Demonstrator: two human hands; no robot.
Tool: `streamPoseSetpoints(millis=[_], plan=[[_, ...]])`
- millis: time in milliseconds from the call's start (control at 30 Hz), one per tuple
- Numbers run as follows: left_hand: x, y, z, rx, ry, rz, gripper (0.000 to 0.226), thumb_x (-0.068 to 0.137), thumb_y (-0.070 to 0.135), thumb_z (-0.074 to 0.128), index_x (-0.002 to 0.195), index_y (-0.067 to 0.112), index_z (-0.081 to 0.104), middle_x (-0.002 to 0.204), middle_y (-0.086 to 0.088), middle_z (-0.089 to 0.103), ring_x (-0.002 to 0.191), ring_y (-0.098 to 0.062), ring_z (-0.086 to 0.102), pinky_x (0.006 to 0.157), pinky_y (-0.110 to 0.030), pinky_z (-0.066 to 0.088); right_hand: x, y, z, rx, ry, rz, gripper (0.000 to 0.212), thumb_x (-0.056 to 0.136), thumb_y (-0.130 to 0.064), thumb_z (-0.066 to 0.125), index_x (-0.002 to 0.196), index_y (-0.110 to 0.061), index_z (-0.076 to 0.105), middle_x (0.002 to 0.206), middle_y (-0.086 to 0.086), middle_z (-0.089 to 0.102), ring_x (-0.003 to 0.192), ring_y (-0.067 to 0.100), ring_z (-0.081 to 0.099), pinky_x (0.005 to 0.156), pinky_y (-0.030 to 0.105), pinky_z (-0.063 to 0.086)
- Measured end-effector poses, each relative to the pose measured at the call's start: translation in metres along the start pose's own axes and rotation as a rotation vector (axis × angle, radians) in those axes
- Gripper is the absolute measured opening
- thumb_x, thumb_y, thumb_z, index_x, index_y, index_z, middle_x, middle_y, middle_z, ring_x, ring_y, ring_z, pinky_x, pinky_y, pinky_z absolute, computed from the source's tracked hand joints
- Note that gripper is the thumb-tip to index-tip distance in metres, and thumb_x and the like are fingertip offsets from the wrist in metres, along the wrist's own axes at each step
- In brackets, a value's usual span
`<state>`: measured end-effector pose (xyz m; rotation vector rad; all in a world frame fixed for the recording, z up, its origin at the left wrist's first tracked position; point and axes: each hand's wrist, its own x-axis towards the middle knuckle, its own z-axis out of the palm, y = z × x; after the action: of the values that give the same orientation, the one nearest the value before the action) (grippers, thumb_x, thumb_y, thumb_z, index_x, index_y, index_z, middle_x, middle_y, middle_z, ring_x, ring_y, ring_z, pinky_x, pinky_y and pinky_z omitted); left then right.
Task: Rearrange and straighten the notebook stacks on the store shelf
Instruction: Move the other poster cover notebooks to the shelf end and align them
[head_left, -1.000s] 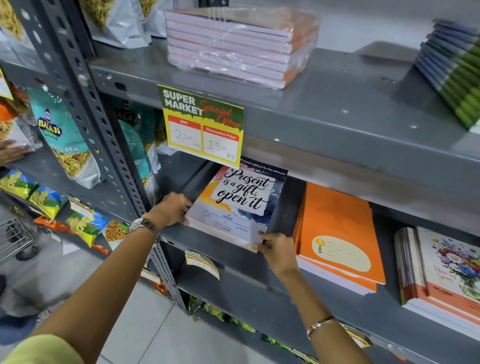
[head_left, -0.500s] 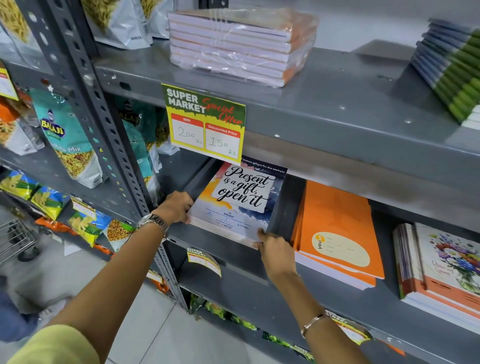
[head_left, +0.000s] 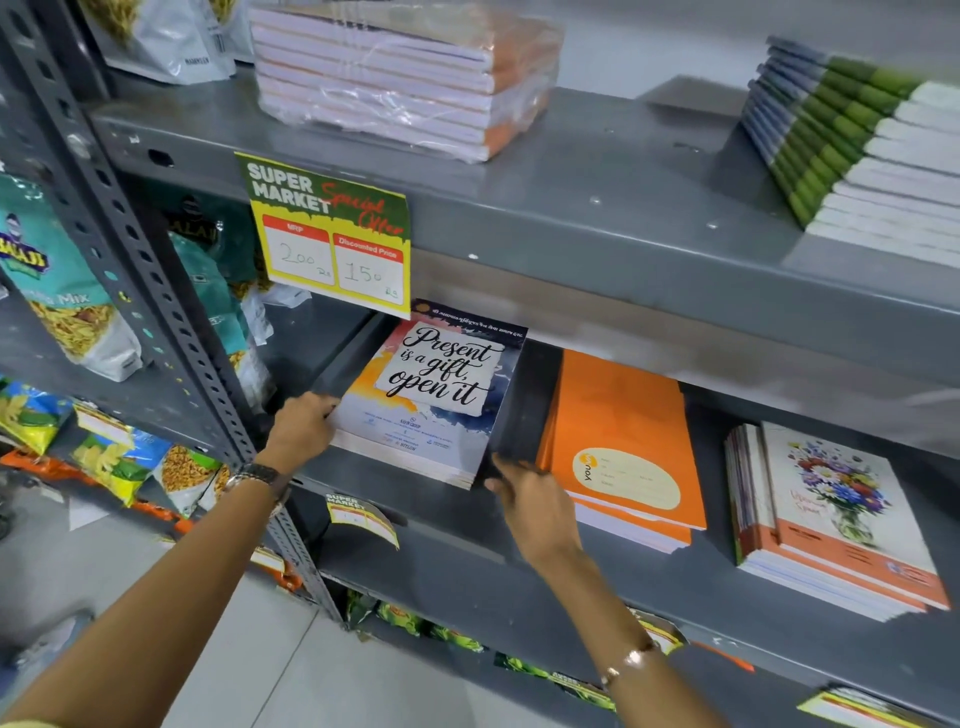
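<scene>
A stack of notebooks with the cover "Present is a gift, open it" (head_left: 431, 395) lies on the middle grey shelf (head_left: 519, 582). My left hand (head_left: 304, 426) grips its left edge near the front corner. My right hand (head_left: 535, 501) has its fingertips against the stack's right front corner, in the gap beside an orange notebook stack (head_left: 618, 431). Further right lies a stack with a flower cover (head_left: 841, 519), its lower books fanned out to the left.
On the upper shelf sit a plastic-wrapped notebook pack (head_left: 395, 78) and a slanted green-spined stack (head_left: 857, 150). A yellow price sign (head_left: 327, 234) hangs over the shelf edge. Snack bags (head_left: 62, 306) fill the rack left of the perforated post (head_left: 156, 291).
My right hand has slid from the stack's front edge round to its right front corner. The left hand stays on the left edge. The view has moved closer.
</scene>
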<state>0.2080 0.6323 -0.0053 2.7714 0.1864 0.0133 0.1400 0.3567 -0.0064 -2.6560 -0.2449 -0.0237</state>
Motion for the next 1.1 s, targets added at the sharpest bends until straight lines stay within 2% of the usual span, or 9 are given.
streamPoseSetpoints(millis=[300, 500, 633, 700, 767, 867, 967, 1033, 1100], plan=[[0.003, -0.014, -0.005, 0.136, -0.090, 0.085, 0.026, 0.083, 0.000, 0.047, 0.101, 0.011, 0.062, 0.098, -0.022, 0.065, 0.093, -0.040, 0.061, 0.081, -0.042, 0.052, 0.024, -0.017, 0.019, -0.136, -0.077, -0.007, 0.017, 0.091, -0.005, 0.049, 0.097, -0.010, 0.064, 0.100, 0.012, 0.072, 0.093, 0.029, 0.068, 0.081, 0.035, 0.056], [0.001, -0.012, -0.005, 0.116, -0.060, 0.078, 0.026, 0.086, 0.000, 0.046, 0.104, 0.006, 0.063, 0.099, -0.022, 0.065, 0.094, -0.039, 0.059, 0.081, -0.038, 0.047, 0.021, -0.017, 0.026, -0.278, -0.103, -0.052, 0.028, 0.087, 0.006, 0.047, 0.110, -0.005, 0.057, 0.108, 0.015, 0.067, 0.093, 0.031, 0.067, 0.080, 0.036, 0.055], [-0.002, -0.011, -0.008, 0.214, -0.133, 0.063, 0.034, 0.086, 0.001, 0.046, 0.117, 0.012, 0.054, 0.097, -0.018, 0.059, 0.094, -0.039, 0.060, 0.084, -0.041, 0.050, 0.011, -0.023, 0.018, -0.392, 0.061, -0.085, 0.037, 0.054, -0.009, 0.084, 0.088, -0.012, 0.069, 0.075, 0.003, 0.073, 0.060, 0.019, 0.070, 0.044, 0.024, 0.052], [-0.007, -0.001, -0.007, 0.341, -0.167, 0.041, 0.047, 0.086, 0.002, 0.047, 0.131, 0.013, 0.042, 0.119, -0.021, 0.057, 0.111, -0.039, 0.056, 0.094, -0.043, 0.047, 0.004, -0.019, 0.015, -0.320, 0.188, -0.082, 0.050, 0.048, -0.025, 0.090, 0.093, -0.016, 0.071, 0.068, -0.002, 0.072, 0.056, 0.015, 0.068, 0.033, 0.021, 0.046], [-0.013, 0.018, 0.000, 0.373, -0.131, 0.102, 0.065, 0.086, 0.008, 0.051, 0.143, 0.012, 0.021, 0.148, -0.018, 0.033, 0.134, -0.032, 0.037, 0.109, -0.042, 0.033, -0.007, -0.005, 0.005, -0.201, 0.382, -0.052, 0.046, 0.066, -0.033, 0.080, 0.107, -0.016, 0.067, 0.081, 0.000, 0.072, 0.073, 0.017, 0.066, 0.037, 0.024, 0.049], [-0.034, 0.065, 0.017, 0.082, -0.060, 0.289, 0.069, 0.087, 0.010, 0.052, 0.145, 0.016, 0.017, 0.156, -0.009, 0.019, 0.139, -0.027, 0.028, 0.113, -0.042, 0.025, -0.025, 0.033, -0.020, -0.062, 0.579, 0.186, 0.047, 0.081, -0.041, 0.064, 0.119, -0.016, 0.058, 0.111, 0.006, 0.067, 0.105, 0.021, 0.050, 0.057, 0.038, 0.056], [-0.055, 0.120, 0.039, -0.320, -0.211, 0.339, 0.063, 0.087, 0.019, 0.056, 0.143, 0.016, 0.027, 0.147, -0.014, 0.037, 0.127, -0.026, 0.046, 0.108, -0.040, 0.037, -0.041, 0.082, -0.036, -0.018, 0.481, 0.497, 0.074, 0.074, -0.055, 0.062, 0.132, -0.012, 0.046, 0.134, 0.019, 0.051, 0.122, 0.040, 0.045, 0.095, 0.053, 0.041], [-0.064, 0.148, 0.054, -0.480, -0.294, 0.298, 0.063, 0.088, 0.029, 0.055, 0.143, 0.016, 0.027, 0.147, -0.011, 0.039, 0.129, -0.025, 0.045, 0.109, -0.038, 0.037, -0.050, 0.100, -0.042, -0.001, 0.376, 0.577, 0.095, 0.062, -0.070, 0.061, 0.137, -0.014, 0.040, 0.142, 0.020, 0.043, 0.128, 0.042, 0.040, 0.103, 0.054, 0.032], [-0.069, 0.173, 0.065, -0.558, -0.291, 0.241, 0.066, 0.087, 0.038, 0.053, 0.143, 0.015, 0.026, 0.147, -0.008, 0.039, 0.129, -0.025, 0.046, 0.106, -0.037, 0.038, -0.058, 0.115, -0.044, -0.012, 0.269, 0.588, 0.094, 0.064, -0.067, 0.065, 0.139, -0.019, 0.037, 0.148, 0.017, 0.035, 0.133, 0.040, 0.035, 0.106, 0.054, 0.029]])
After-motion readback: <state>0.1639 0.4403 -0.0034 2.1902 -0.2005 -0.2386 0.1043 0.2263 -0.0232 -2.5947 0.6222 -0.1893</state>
